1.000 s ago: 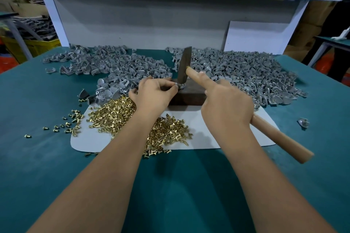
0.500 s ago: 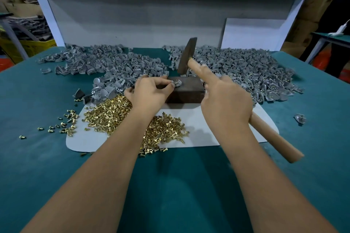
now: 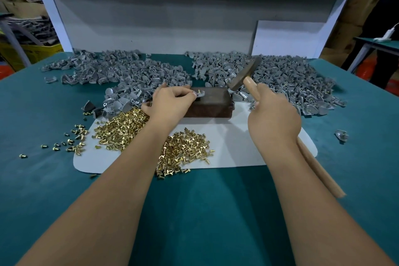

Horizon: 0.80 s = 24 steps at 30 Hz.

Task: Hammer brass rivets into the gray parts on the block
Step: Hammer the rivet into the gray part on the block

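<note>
A dark metal block (image 3: 212,103) lies on a white mat (image 3: 237,147) on the green table. On its top left corner sits a small gray part (image 3: 200,94) with a brass rivet standing in it. My left hand (image 3: 170,103) pinches that part with thumb and fingertips. My right hand (image 3: 273,114) grips the wooden handle of a hammer (image 3: 245,73), whose dark head is raised and swung off to the right of the block. Loose brass rivets (image 3: 151,138) are heaped on the mat under my left wrist.
Two big piles of gray parts lie behind the block, one at the left (image 3: 116,75) and one at the right (image 3: 287,80). Stray rivets (image 3: 73,138) dot the cloth left of the mat. A single gray part (image 3: 341,135) lies at the right.
The hammer head has lifted off the part and swung up and to the right, away from the block. My left hand keeps pinching the part on the block.
</note>
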Available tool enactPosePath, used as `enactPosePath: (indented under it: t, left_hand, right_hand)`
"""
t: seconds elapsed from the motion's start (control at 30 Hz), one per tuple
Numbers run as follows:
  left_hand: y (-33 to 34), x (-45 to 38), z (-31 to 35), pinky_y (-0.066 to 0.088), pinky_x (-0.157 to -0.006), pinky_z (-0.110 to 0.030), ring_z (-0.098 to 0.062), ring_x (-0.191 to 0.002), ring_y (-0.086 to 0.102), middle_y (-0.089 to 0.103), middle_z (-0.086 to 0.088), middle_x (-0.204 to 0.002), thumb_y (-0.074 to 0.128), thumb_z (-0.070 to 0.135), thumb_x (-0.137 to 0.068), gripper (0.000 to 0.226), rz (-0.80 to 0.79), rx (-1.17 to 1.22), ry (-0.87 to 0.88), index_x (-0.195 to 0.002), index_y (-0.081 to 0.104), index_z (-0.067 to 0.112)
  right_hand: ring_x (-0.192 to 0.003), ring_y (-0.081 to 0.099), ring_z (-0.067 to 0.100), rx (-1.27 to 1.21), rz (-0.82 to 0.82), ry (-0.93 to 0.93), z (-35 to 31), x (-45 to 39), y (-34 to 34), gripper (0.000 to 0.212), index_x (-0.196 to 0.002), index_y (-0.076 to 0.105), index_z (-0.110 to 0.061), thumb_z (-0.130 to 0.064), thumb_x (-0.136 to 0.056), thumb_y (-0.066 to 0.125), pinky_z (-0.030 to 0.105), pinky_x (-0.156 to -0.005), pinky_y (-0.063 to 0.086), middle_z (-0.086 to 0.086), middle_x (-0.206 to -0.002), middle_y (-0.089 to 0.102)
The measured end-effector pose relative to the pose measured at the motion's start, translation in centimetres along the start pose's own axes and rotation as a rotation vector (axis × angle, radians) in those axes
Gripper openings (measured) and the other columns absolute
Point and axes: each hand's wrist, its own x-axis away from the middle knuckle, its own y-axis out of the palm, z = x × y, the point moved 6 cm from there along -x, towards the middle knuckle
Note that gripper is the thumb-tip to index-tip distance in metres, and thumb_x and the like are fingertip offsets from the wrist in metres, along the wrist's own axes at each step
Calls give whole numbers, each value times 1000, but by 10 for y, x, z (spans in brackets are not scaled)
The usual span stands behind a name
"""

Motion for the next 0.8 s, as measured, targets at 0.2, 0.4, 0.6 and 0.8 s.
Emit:
enactPosePath:
  t: [0.2, 0.4, 0.6, 0.8]
  left_hand:
    - [1, -2, -2, 26, -114, -57, -20, -133, 43, 60, 24, -124, 66, 40, -88, 13, -26, 156, 7, -76, 72, 39]
    - [1, -1, -3, 24, -112, -56, -18, -134, 40, 59, 21, -126, 69, 40, -85, 7, -13, 124, 6, -79, 72, 39]
    - [0, 0, -3, 17, -110, -53, -15, -135, 36, 55, 20, -134, 69, 45, -83, 5, 24, 10, -4, -79, 69, 43]
    - [2, -4, -6, 23, -106, -47, -16, -130, 43, 62, 29, -113, 74, 38, -81, 14, -19, 126, 40, -70, 69, 44]
  right_hand:
    - [-74, 46, 30, -3, -99, 39, 11, -2, 16, 27, -113, 54, -17, -7, -88, 49, 30, -59, 32, 11, -95, 61]
    - [-86, 56, 32, 95, -105, 24, 10, -1, 18, 23, -103, 60, -20, -11, -85, 49, 31, -68, 33, 8, -88, 61]
    - [-104, 45, 31, 84, 49, -65, -11, 0, 11, 29, -105, 68, -21, -36, -94, 46, 41, -91, 32, 11, -108, 55]
    - [-71, 55, 24, -191, -166, -231, -70, -16, 32, 42, -64, 42, -21, -42, -100, 38, 36, -76, 42, -2, -64, 52]
